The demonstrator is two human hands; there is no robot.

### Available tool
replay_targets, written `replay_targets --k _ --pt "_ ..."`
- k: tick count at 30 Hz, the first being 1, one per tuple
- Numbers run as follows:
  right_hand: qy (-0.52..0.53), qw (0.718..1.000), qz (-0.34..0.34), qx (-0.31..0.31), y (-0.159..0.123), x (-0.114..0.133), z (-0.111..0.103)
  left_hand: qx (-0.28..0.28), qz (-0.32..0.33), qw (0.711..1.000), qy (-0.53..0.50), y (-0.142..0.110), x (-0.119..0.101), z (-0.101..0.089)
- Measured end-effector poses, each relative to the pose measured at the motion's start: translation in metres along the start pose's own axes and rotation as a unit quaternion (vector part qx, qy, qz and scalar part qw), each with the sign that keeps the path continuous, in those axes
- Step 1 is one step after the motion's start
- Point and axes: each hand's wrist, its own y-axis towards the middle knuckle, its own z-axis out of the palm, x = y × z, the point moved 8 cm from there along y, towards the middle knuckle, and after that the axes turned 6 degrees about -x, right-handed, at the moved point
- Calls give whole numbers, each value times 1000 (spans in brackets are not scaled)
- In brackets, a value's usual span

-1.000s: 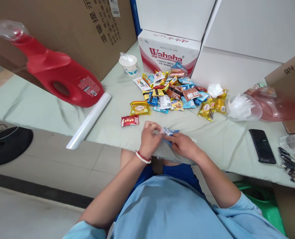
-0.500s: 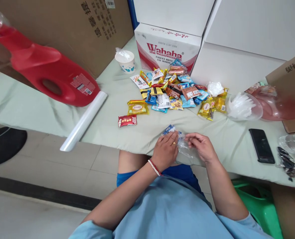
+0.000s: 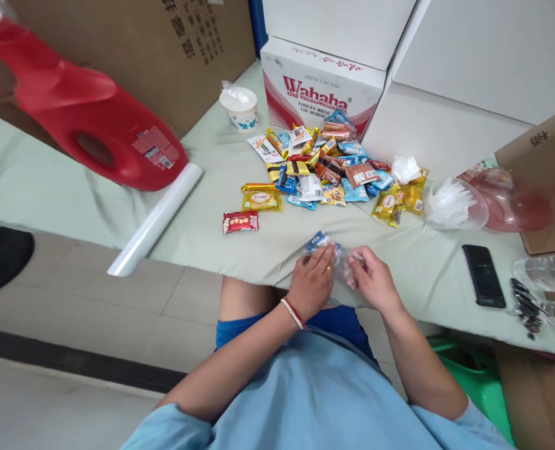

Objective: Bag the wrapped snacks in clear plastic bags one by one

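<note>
A small blue-and-white snack packet (image 3: 318, 241) lies near the front edge of the table, wrapped in or covered by clear plastic film (image 3: 341, 269). My left hand (image 3: 311, 278) rests on top of packet and film, fingers stretched out and lying flat, hiding most of the packet. To its right, my right hand (image 3: 370, 275) has its fingers curled in a pinch on the film. Whether the film is a bag or a loose sheet I cannot tell.
A heap of snack packets (image 3: 324, 169) lies beyond my hands, with a red packet (image 3: 240, 222) apart from it. Left are a plastic wrap roll (image 3: 155, 219) and a red jug (image 3: 104, 134). A phone (image 3: 484, 275) lies right; boxes (image 3: 322, 87) stand behind.
My right hand has moved slightly left and down, closer to my left hand, with the film bunched between them. The left hand stays on the packet. The whole view has shifted slightly.
</note>
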Motion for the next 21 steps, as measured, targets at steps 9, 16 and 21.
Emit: replay_targets --k 9,16,21 --pt "57 996 -23 -66 52 0 39 -157 -171 939 -255 -12 50 -37" --pt "191 979 60 -31 39 -12 40 -123 -253 954 -100 15 74 -21" --pt "350 929 118 6 18 -9 36 -148 -62 985 -64 23 8 -20"
